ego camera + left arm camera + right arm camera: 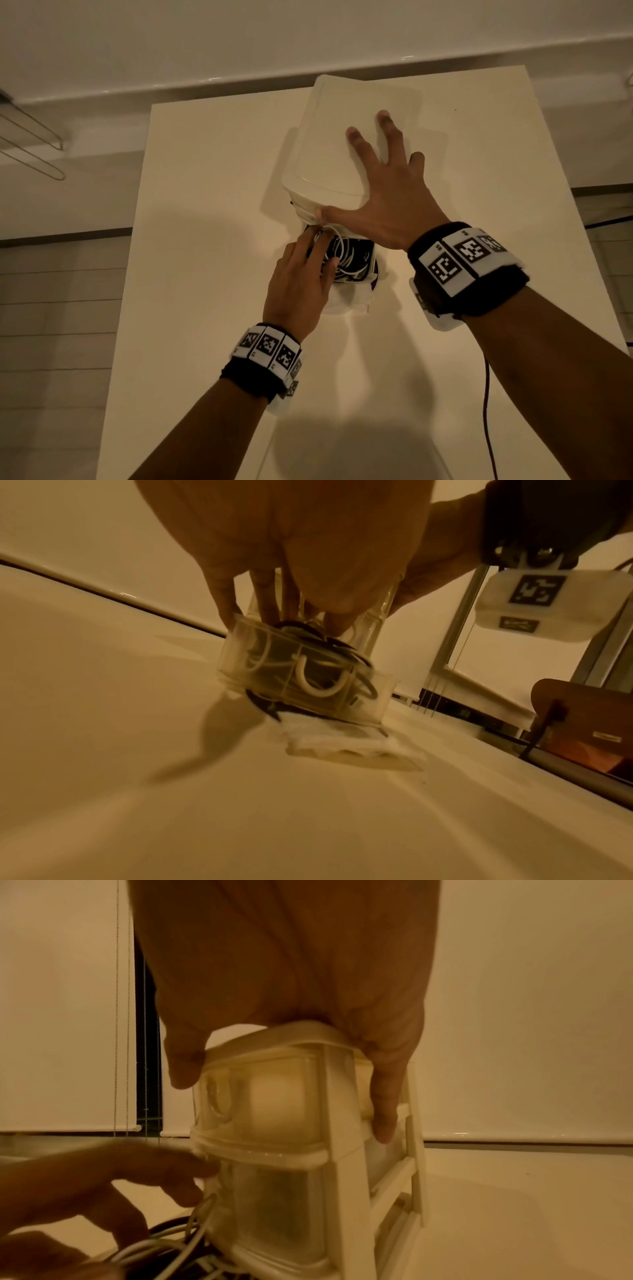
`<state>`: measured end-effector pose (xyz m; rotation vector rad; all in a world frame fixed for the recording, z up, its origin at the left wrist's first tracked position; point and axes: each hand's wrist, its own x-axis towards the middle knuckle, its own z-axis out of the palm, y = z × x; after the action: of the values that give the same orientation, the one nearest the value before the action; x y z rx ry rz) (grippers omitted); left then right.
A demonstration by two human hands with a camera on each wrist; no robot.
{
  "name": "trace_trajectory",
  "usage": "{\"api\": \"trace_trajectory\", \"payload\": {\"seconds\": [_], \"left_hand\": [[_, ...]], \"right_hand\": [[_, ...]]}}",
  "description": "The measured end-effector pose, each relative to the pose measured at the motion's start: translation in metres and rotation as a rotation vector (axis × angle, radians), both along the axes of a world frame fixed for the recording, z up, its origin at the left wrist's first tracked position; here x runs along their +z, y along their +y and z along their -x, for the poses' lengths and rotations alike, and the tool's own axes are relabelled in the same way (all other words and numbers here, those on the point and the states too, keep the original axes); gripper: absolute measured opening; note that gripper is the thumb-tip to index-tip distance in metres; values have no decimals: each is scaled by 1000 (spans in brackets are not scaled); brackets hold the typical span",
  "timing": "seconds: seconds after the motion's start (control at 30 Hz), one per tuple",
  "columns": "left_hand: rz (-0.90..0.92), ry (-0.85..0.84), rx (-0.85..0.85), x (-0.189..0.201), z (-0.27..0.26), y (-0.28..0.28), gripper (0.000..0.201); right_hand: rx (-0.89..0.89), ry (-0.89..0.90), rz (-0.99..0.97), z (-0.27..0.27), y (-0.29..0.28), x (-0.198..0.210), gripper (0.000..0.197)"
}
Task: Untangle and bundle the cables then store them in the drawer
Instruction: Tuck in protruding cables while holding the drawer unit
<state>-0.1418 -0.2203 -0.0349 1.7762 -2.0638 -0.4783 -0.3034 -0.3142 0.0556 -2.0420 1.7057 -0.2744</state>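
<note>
A small translucent drawer unit [329,144] stands on the white table [205,240]. Its lower drawer [356,308] is pulled out toward me and holds a pile of white and black cables [349,257]. My left hand [298,277] reaches into that drawer from the left, its fingers pressing down on the cables [318,680]. My right hand [376,192] lies spread on top of the unit, thumb over the front edge and a finger down the right side [387,1096]. The drawer [301,685] shows cable loops through its clear wall.
A dark cord [486,411] hangs past the table's right edge near my right forearm. A wire rack [30,144] sits off the table at far left. A wall and roller blinds [61,1015] stand behind the table.
</note>
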Motion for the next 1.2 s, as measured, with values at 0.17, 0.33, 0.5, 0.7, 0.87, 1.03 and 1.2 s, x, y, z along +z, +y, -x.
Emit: {"api": "trace_trajectory", "payload": {"seconds": [0.17, 0.33, 0.5, 0.7, 0.87, 1.03, 1.2], "left_hand": [[44, -38, -56, 1, -2, -2, 41], [65, -147, -131, 0, -4, -2, 41], [59, -157, -197, 1, -7, -8, 44], [98, -198, -218, -4, -9, 0, 37], [130, -252, 36, -8, 8, 8, 32], [57, -243, 68, -8, 16, 6, 31], [-77, -306, 42, -7, 21, 21, 50]], "right_hand": [[8, -9, -12, 0, 0, -1, 115], [67, -36, -14, 6, -1, 0, 113], [90, -33, -25, 9, -1, 2, 113], [101, -30, -32, 11, -2, 3, 113], [71, -37, -13, 8, 1, 3, 113], [71, -23, -15, 5, 1, 3, 114], [49, -22, -19, 3, 4, 4, 115]]}}
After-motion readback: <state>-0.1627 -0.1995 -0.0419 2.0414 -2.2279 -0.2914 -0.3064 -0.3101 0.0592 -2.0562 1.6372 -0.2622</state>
